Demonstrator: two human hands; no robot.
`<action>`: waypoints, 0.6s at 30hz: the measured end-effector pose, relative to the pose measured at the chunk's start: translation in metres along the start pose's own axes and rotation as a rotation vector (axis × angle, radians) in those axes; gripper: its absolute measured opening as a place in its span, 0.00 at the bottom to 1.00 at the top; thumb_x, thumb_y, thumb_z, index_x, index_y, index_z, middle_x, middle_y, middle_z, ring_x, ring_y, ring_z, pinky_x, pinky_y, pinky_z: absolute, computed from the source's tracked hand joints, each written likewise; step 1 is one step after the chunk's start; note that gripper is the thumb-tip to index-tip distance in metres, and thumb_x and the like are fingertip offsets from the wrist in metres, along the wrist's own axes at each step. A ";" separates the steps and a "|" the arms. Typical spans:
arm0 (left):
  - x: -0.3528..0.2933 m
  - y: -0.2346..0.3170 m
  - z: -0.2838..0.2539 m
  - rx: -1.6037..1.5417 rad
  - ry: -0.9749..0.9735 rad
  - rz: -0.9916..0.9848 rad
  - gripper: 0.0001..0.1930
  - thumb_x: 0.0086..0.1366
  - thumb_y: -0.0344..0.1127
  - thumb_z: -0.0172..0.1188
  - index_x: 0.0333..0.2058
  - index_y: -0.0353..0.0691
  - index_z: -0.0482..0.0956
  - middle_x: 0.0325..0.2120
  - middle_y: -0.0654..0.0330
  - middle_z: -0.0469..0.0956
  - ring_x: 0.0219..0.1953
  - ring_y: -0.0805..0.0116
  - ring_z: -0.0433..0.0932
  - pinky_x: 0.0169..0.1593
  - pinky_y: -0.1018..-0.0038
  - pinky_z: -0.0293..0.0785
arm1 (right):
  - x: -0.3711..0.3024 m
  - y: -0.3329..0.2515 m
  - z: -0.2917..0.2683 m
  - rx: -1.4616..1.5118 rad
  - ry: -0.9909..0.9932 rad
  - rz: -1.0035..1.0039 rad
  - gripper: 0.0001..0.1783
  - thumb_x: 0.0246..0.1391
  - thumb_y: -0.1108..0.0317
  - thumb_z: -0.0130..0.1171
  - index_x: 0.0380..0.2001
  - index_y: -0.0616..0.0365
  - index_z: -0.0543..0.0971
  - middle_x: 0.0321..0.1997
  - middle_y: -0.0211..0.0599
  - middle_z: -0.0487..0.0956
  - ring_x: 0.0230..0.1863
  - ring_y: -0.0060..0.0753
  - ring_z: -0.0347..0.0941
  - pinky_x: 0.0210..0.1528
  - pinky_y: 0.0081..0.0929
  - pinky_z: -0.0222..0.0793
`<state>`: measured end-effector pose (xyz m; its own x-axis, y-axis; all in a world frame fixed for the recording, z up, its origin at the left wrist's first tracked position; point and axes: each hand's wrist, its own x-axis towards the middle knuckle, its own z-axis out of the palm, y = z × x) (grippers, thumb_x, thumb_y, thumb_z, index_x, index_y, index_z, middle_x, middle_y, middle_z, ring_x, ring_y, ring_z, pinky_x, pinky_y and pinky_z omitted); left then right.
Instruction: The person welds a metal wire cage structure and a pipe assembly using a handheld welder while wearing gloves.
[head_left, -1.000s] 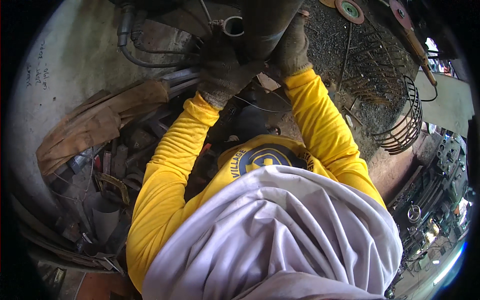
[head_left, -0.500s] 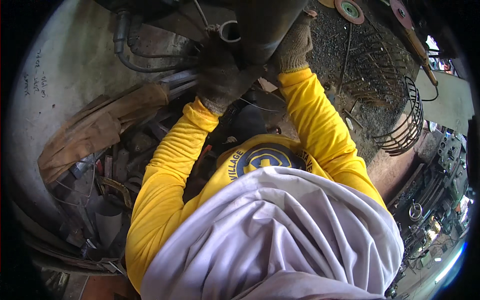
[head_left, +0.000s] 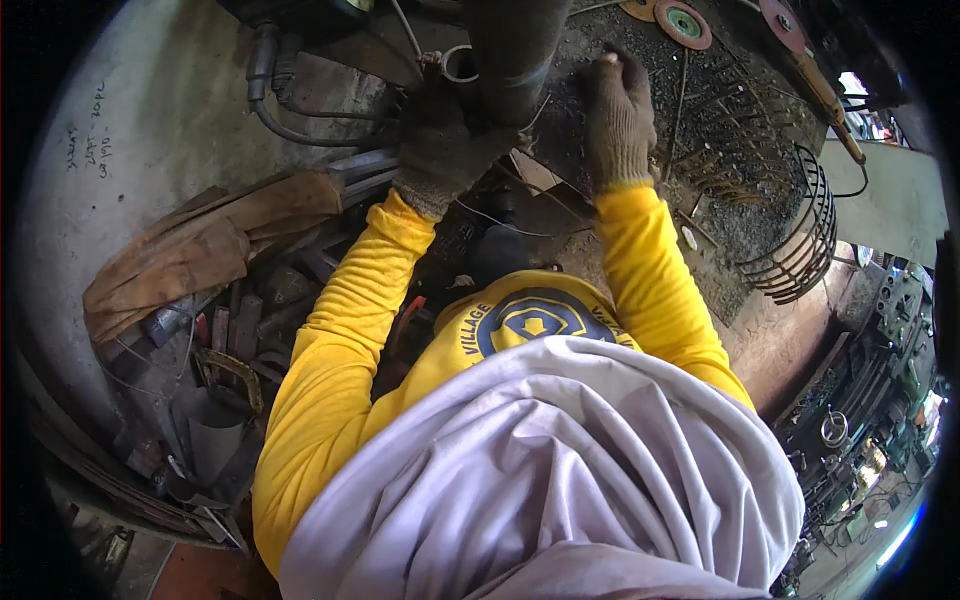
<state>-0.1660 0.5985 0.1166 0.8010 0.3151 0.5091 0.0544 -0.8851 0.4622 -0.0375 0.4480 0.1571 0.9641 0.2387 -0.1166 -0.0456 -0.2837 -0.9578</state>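
A dark metal cylinder (head_left: 512,65) stands at the top centre. My left hand (head_left: 440,145), in a dirty knit glove, is closed around its near lower end, thumb reaching right beneath it; shadow hides part of the fingers. A short open-ended pipe (head_left: 460,64) sits just beyond this hand, left of the cylinder. To the cylinder's right, apart from it, my gloved right hand (head_left: 620,125) has its fingers stretched forward over the gritty work surface, with nothing visible in it. A bare fingertip shows through that glove.
Grinding discs (head_left: 683,23) and an angle grinder (head_left: 825,90) lie at the upper right. Beside them are loose metal rods (head_left: 735,150) and a curved barred metal frame (head_left: 800,235). Brown cloth (head_left: 215,245) drapes over scrap at left. A thick cable (head_left: 290,135) runs near my left hand.
My right hand has come off the cylinder's side and moved right and slightly nearer. The left hand stays at the cylinder's lower end. The cylinder now looks more upright.
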 end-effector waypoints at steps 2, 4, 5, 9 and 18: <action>0.004 0.012 -0.005 -0.063 -0.003 -0.074 0.31 0.47 0.49 0.74 0.45 0.36 0.75 0.36 0.53 0.80 0.41 0.54 0.79 0.46 0.63 0.75 | -0.002 0.019 -0.005 -0.096 -0.111 0.056 0.25 0.60 0.51 0.54 0.52 0.60 0.76 0.46 0.43 0.81 0.48 0.37 0.77 0.51 0.29 0.70; 0.002 0.014 -0.008 -0.088 -0.046 -0.111 0.32 0.47 0.49 0.74 0.45 0.36 0.74 0.37 0.53 0.80 0.40 0.56 0.80 0.46 0.65 0.75 | -0.004 0.024 -0.009 -0.182 -0.347 0.111 0.25 0.57 0.51 0.55 0.49 0.58 0.79 0.47 0.51 0.81 0.51 0.49 0.77 0.53 0.35 0.69; 0.000 0.014 -0.007 -0.090 -0.078 -0.117 0.33 0.48 0.50 0.74 0.46 0.35 0.73 0.37 0.54 0.80 0.40 0.57 0.80 0.46 0.65 0.75 | -0.006 0.025 -0.005 -0.206 -0.380 0.085 0.23 0.57 0.52 0.55 0.46 0.59 0.80 0.44 0.50 0.82 0.49 0.50 0.77 0.53 0.35 0.69; -0.011 0.014 0.000 -0.271 0.017 -0.166 0.31 0.50 0.46 0.73 0.48 0.35 0.73 0.38 0.55 0.80 0.39 0.60 0.80 0.45 0.65 0.75 | -0.010 0.040 0.008 -0.107 -0.400 0.146 0.21 0.58 0.53 0.53 0.45 0.57 0.81 0.43 0.47 0.82 0.48 0.48 0.78 0.52 0.36 0.69; -0.050 0.015 0.010 -0.523 -0.040 -0.299 0.17 0.66 0.44 0.55 0.43 0.33 0.77 0.38 0.53 0.81 0.35 0.61 0.80 0.41 0.66 0.77 | -0.030 0.015 0.005 -0.325 -0.356 0.086 0.22 0.57 0.54 0.53 0.47 0.57 0.80 0.48 0.50 0.80 0.52 0.53 0.75 0.54 0.39 0.68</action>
<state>-0.1993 0.5661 0.0911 0.8185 0.5023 0.2788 -0.0116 -0.4708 0.8822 -0.0690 0.4413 0.1447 0.8082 0.4889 -0.3284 0.0179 -0.5777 -0.8161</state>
